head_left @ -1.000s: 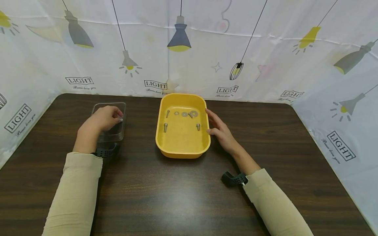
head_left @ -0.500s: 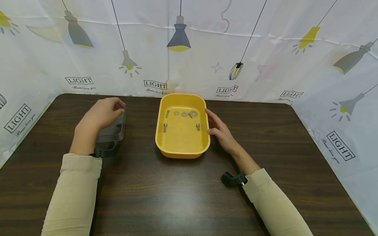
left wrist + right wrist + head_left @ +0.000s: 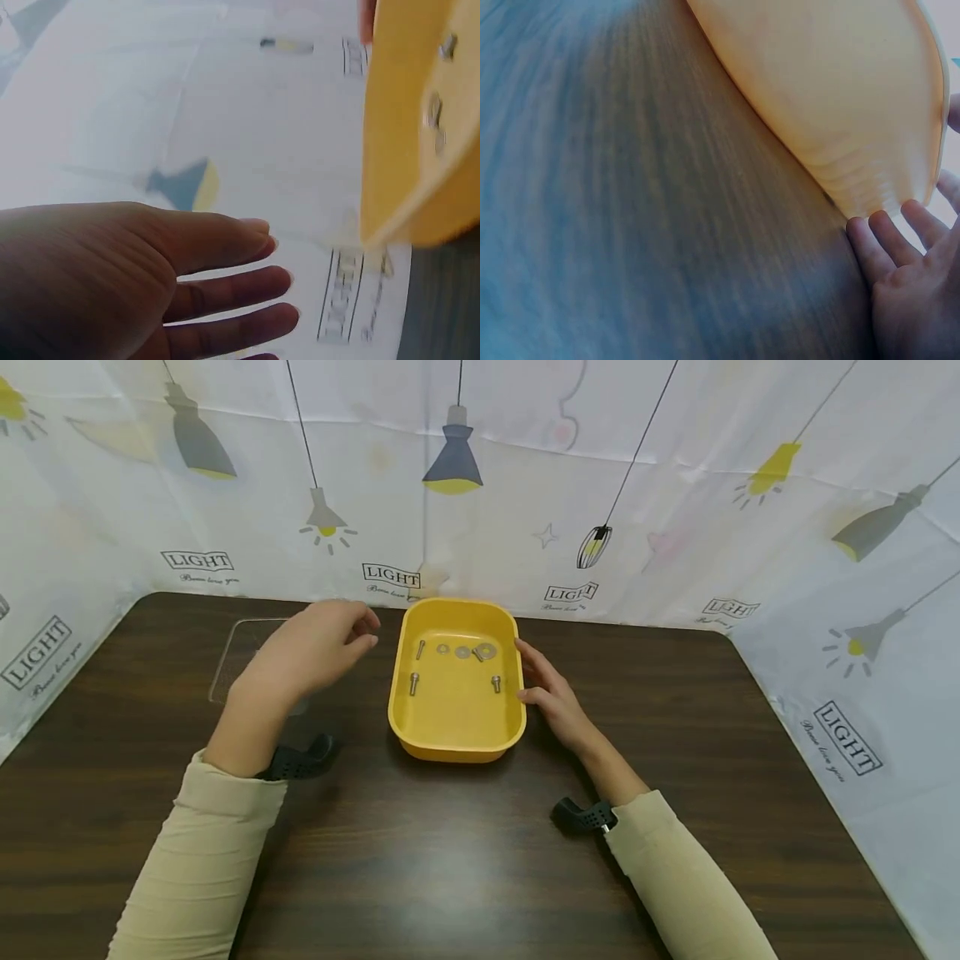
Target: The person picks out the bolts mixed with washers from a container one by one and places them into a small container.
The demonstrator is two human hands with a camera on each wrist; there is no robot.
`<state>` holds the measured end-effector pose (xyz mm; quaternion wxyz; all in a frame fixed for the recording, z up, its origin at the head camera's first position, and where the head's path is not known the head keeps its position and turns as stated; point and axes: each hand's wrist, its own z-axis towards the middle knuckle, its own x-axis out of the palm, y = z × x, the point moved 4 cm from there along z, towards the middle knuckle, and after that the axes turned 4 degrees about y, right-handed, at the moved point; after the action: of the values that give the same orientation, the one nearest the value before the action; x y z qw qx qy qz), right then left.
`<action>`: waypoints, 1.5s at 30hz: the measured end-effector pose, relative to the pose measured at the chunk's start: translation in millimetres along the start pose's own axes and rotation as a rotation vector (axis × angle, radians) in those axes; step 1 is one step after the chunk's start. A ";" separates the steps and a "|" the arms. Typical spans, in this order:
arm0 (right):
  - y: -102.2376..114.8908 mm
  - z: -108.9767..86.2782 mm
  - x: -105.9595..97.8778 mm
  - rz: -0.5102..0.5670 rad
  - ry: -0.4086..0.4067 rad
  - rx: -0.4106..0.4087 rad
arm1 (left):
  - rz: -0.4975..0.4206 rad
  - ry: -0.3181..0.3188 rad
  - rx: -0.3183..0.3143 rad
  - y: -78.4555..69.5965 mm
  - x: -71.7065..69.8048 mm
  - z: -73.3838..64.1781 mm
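A yellow tray [image 3: 457, 727] stands mid-table with small metal bolts [image 3: 414, 683] and flat washers [image 3: 486, 651] lying in it. My right hand [image 3: 555, 697] rests against its right side, fairly straight fingers [image 3: 919, 221] touching the outer wall and thumb near the rim. Left of the tray my left hand [image 3: 311, 647] hovers, fingertips pointing toward it. In the left wrist view its thumb lies over the index finger, the other fingers [image 3: 240, 289] stretch out loosely, and no object shows between them. Behind that hand is a clear plastic container [image 3: 232, 652], mostly hidden.
The dark wooden table [image 3: 450, 860] ends at a white sheet [image 3: 510, 527] printed with lamps, hung behind and along both sides. A black wrist strap [image 3: 300, 762] sits on the left wrist, and a similar strap [image 3: 585, 817] on the right.
My left hand has risen out of the clear container and moved right, toward the yellow tray. The right hand stays at the tray, and the bolts and washers lie as before.
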<state>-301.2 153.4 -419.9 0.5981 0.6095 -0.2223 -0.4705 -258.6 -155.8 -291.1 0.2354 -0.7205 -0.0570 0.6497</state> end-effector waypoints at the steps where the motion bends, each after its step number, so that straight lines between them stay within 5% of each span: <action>1: -1.3 -0.3 1.4 0.004 0.002 -0.003 | 0.009 0.003 0.011 -5.9 2.1 1.6; 11: -3.0 -1.6 2.3 0.006 -0.002 -0.011 | 0.085 0.114 0.084 -59.1 16.5 19.2; 17: 1.1 -0.9 -1.7 -0.007 -0.002 -0.009 | 0.080 0.221 0.028 -75.9 30.2 25.0; 25: 1.8 -0.3 -2.7 -0.005 -0.006 -0.009 | 0.232 0.386 -0.089 -76.3 58.1 34.5; 38: 1.6 1.4 -0.5 0.008 0.009 -0.033 | 0.255 0.303 -0.180 -68.9 80.3 46.8; 45: 1.5 1.0 0.8 0.018 0.016 -0.027 | 0.304 0.345 -0.222 -70.0 92.4 54.1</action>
<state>-301.3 152.0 -418.5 0.6123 0.6030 -0.2166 -0.4632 -281.2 -43.8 -348.7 0.0607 -0.8424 0.0223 0.5350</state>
